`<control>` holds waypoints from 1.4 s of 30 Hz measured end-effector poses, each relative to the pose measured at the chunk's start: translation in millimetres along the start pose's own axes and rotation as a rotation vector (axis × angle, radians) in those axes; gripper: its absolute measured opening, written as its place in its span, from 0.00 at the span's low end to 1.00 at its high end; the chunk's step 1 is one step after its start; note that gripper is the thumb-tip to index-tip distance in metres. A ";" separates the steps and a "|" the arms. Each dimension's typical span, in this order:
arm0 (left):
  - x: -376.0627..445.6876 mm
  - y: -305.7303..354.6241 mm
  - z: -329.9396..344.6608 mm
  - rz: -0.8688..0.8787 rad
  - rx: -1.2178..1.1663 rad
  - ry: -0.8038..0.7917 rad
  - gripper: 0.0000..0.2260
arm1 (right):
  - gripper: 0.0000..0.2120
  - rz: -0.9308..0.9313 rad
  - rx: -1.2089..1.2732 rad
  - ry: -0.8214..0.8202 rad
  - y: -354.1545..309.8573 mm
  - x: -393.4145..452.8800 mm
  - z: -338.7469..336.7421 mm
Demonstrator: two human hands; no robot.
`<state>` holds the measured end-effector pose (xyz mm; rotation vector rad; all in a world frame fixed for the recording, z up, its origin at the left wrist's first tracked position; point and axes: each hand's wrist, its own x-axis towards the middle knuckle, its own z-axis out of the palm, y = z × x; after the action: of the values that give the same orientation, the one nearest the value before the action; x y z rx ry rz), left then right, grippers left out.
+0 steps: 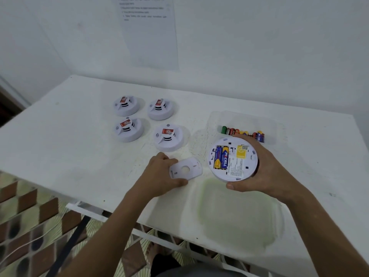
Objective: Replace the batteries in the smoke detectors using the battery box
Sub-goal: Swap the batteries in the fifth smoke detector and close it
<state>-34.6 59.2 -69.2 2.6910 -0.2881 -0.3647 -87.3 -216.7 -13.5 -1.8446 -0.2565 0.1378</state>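
Note:
My right hand [265, 172] grips an upturned white smoke detector [232, 158], tilted above the table. Its open back shows two blue and yellow batteries [221, 157] seated in the compartment and a yellow label. My left hand [159, 174] holds the detector's flat white mounting plate [185, 168] low over the table, just left of the detector. A clear battery box [243, 124] stands behind my right hand with several mixed batteries [239, 132] in a row inside. Several other smoke detectors [168, 136] sit upright in a square group at the table's middle left.
The box's translucent green-rimmed lid [237, 214] lies flat near the table's front edge, below my right hand. A printed sheet [147, 31] hangs on the wall behind. The white table [60, 146] ends at front left above a patterned floor.

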 end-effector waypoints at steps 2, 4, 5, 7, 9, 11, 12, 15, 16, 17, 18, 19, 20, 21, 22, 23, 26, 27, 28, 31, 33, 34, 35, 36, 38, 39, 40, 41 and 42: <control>-1.4 -1.5 -1.4 0.040 0.014 0.024 0.24 | 0.46 -0.004 -0.011 0.001 -0.7 1.9 1.3; -5.5 -0.2 -4.0 0.074 0.091 0.036 0.24 | 0.46 -0.002 -0.016 0.001 -1.3 4.0 2.9; -8.3 0.0 -6.2 0.082 0.110 0.045 0.25 | 0.46 0.002 -0.018 -0.001 -1.6 5.4 4.0; -15.7 -0.3 -13.8 0.094 0.051 0.107 0.28 | 0.46 0.008 -0.019 -0.009 -2.6 8.2 6.8; -22.8 -1.0 -28.5 0.094 -0.083 0.245 0.27 | 0.47 0.012 -0.016 -0.015 -3.8 11.2 9.8; -26.9 -0.1 -47.0 0.115 -0.168 0.399 0.22 | 0.47 0.016 -0.014 -0.011 -5.5 14.4 13.5; -27.9 2.5 -57.2 0.151 -0.196 0.456 0.20 | 0.47 0.015 -0.013 -0.008 -6.9 16.0 16.1; -28.5 19.6 -81.4 0.355 -0.250 0.458 0.21 | 0.47 0.009 -0.006 -0.006 -12.2 22.1 26.9; -28.3 28.0 -86.8 0.421 -0.254 0.407 0.22 | 0.48 0.002 -0.001 -0.005 -14.9 24.3 31.0; -27.4 36.1 -90.9 0.476 -0.256 0.349 0.22 | 0.48 -0.002 0.005 -0.005 -17.8 27.0 35.0; -25.3 42.2 -93.2 0.514 -0.257 0.295 0.22 | 0.49 -0.005 0.011 -0.008 -20.6 29.8 38.5; -22.3 46.1 -94.6 0.532 -0.259 0.248 0.21 | 0.49 -0.007 0.017 -0.011 -23.1 32.7 42.1; -19.4 48.0 -95.6 0.529 -0.257 0.209 0.21 | 0.49 -0.011 0.020 -0.010 -25.4 35.3 45.2; -16.2 47.2 -96.4 0.518 -0.246 0.181 0.22 | 0.49 -0.014 0.020 -0.003 -27.3 37.5 48.1; -12.9 44.5 -97.1 0.513 -0.234 0.163 0.23 | 0.48 -0.016 0.017 0.009 -29.1 39.5 50.8; -9.9 41.1 -98.3 0.514 -0.229 0.149 0.23 | 0.48 -0.015 0.017 0.020 -30.9 41.4 53.2; -4.5 33.5 -104.0 0.524 -0.216 0.096 0.24 | 0.47 -0.012 0.015 0.041 -33.6 44.7 59.2; -3.1 31.6 -106.2 0.531 -0.207 0.076 0.24 | 0.46 -0.013 0.012 0.049 -34.4 45.5 61.0; -1.8 29.8 -108.4 0.540 -0.207 0.056 0.25 | 0.46 -0.013 0.011 0.058 -35.5 46.2 62.8; 0.7 24.6 -114.7 0.543 -0.286 0.004 0.25 | 0.45 -0.013 0.020 0.075 -37.9 48.2 67.9; 1.3 21.3 -117.5 0.534 -0.316 -0.011 0.24 | 0.46 -0.011 0.015 0.079 -39.5 49.9 71.1; 1.7 19.6 -118.3 0.528 -0.317 -0.018 0.24 | 0.46 -0.011 0.009 0.081 -39.9 50.8 72.7; 2.5 18.0 -118.5 0.520 -0.326 -0.027 0.23 | 0.46 -0.008 0.004 0.083 -40.3 51.8 74.4; 3.4 16.6 -118.6 0.510 -0.343 -0.036 0.22 | 0.46 -0.004 -0.004 0.086 -41.0 52.7 76.3; 5.2 14.1 -118.7 0.492 -0.365 -0.055 0.23 | 0.46 -0.003 -0.028 0.092 -42.0 54.4 80.1; 5.9 13.0 -118.9 0.490 -0.363 -0.071 0.24 | 0.46 -0.006 -0.037 0.094 -42.5 55.2 81.7; 6.5 11.8 -119.3 0.499 -0.358 -0.090 0.25 | 0.45 -0.010 -0.041 0.098 -42.8 55.8 82.8; 7.2 10.4 -120.2 0.510 -0.362 -0.114 0.25 | 0.45 -0.016 -0.041 0.104 -42.9 56.4 83.4; 7.8 8.4 -121.4 0.512 -0.378 -0.144 0.26 | 0.45 -0.021 -0.038 0.110 -43.1 56.7 83.6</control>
<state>7.3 94.1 39.9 2.1285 -0.8372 -0.4052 -55.7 -113.3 6.1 -1.8794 -0.2030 0.0172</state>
